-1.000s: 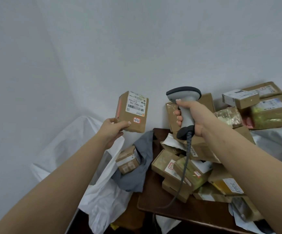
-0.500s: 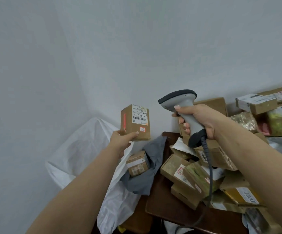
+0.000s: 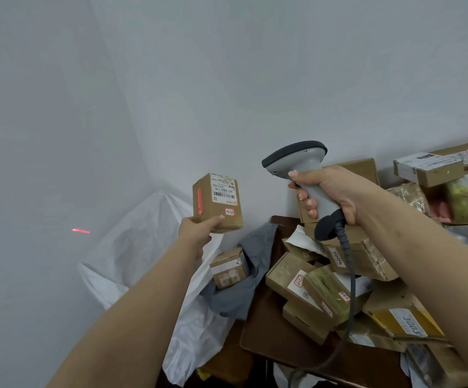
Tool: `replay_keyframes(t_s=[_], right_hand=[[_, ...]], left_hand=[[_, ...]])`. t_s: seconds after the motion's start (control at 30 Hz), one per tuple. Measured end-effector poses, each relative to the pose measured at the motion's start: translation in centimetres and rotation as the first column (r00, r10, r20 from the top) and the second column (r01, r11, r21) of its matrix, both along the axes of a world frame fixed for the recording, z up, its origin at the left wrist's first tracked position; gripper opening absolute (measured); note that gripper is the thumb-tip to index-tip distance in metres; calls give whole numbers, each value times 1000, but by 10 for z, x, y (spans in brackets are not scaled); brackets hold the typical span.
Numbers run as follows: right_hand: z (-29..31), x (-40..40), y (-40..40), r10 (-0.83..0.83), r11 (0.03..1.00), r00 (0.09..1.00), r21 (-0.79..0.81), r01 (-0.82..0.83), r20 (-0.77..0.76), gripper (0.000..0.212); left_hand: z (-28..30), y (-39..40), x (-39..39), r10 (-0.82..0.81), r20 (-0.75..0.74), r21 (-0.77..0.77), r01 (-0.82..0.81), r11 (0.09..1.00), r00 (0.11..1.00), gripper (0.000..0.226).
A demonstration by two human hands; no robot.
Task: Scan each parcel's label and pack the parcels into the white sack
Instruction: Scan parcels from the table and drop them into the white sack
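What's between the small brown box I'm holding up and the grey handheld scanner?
Nothing: in the head view only bare white wall shows between the small brown cardboard box and grey handheld scanner.

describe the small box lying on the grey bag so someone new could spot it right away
Start at the big white sack slumped in the corner of the walls, then look to its right edge, where a grey bag hangs off the dark table. The small box lies on that grey bag, below the box held up in the left hand. Unlike the heaped parcels on the table, it lies alone.
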State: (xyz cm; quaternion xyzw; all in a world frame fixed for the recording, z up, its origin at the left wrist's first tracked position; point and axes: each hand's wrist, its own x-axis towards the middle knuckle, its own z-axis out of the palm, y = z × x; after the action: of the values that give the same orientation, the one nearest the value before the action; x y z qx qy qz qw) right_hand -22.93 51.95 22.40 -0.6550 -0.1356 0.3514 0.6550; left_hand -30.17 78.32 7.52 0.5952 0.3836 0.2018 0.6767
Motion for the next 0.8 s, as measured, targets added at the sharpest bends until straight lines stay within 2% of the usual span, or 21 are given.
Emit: replay_keyframes(t_s=[0.27,0.57,0.8], right_hand=[[-2,7,-2,10,1000,1000,-10,-10,14,22],[-2,14,-4,8,1000,1000,-10,-8,19,21],[-13,21,6,71,997,997,-26,-72,-27,25]], left_hand=[[-2,5,4,14,-10,27,-14,1000,1000,75],[-5,2,4,36,-5,33,-35,999,999,66],[-9,4,-19,92,-32,65,-90,994,995,60]])
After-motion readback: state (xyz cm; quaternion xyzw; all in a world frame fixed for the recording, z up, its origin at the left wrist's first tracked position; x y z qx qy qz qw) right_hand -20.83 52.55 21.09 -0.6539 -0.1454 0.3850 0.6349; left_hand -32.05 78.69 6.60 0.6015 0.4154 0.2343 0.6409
